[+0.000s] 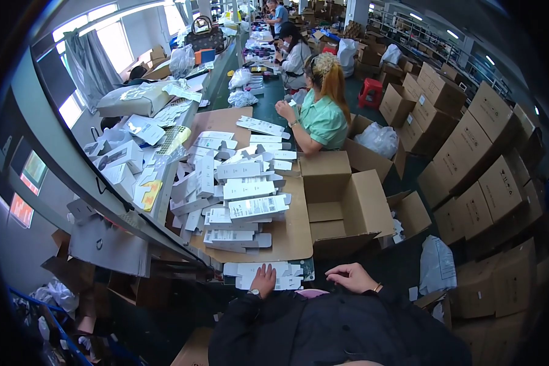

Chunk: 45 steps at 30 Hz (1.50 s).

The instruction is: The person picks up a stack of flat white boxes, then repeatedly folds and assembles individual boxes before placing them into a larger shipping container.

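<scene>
At the near edge of the workbench, my left hand (263, 282) lies with its fingers spread on a layer of flattened white cartons (290, 269). My right hand (352, 277) hovers to the right of them, fingers loosely bent and apart, with nothing visible in it. Just beyond my hands, a heap of small white boxes (244, 190), several with printed labels, is piled on a brown cardboard sheet (296, 229). Some of these boxes have their end flaps sticking out.
A large open cardboard box (323, 211) stands right of the heap. Beyond it sits a person in a green shirt (324, 122). Cartons (463, 143) are stacked along the right. A side shelf (183, 131) holds more white boxes behind a metal post (61, 146).
</scene>
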Tool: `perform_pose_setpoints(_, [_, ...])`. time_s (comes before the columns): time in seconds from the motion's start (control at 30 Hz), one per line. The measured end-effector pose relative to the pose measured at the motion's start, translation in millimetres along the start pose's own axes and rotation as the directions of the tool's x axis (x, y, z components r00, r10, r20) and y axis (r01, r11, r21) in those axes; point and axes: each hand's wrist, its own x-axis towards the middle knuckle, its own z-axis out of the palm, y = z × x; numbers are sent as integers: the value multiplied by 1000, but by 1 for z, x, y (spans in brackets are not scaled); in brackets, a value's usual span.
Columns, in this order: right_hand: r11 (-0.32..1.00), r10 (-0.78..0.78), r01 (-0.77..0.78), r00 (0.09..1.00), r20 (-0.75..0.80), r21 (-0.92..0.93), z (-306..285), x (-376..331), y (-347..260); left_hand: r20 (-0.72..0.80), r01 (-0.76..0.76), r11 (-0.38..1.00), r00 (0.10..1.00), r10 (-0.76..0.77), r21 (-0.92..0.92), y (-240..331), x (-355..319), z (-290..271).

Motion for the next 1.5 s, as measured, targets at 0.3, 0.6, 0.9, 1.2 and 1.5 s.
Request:
perform_pose_setpoints(0.3, [992,-123,123,992,-20,-14,-6,1,-2,24,94,992,995,-92,-84,5,17,-38])
perform_pose_setpoints(0.6, [1000,14,-13,1000,-28,11,-8,0,-1,-96,234,967,969,-225,96,21,71,-79])
perform_pose_setpoints(0.9, [995,97,-96,995,-37,31,-8,-12,8,173,335,930,935,-308,-153,13,80,-56])
perform_pose_setpoints(1.2, [998,22,-26,996,-90,-49,-20,23,31,265,437,892,879,-397,-115,-2,95,-84])
perform_pose_setpoints(1.5, [817,-155,107,987,-37,-567,12,262,104,394,412,897,859,-326,-157,-1,87,-81])
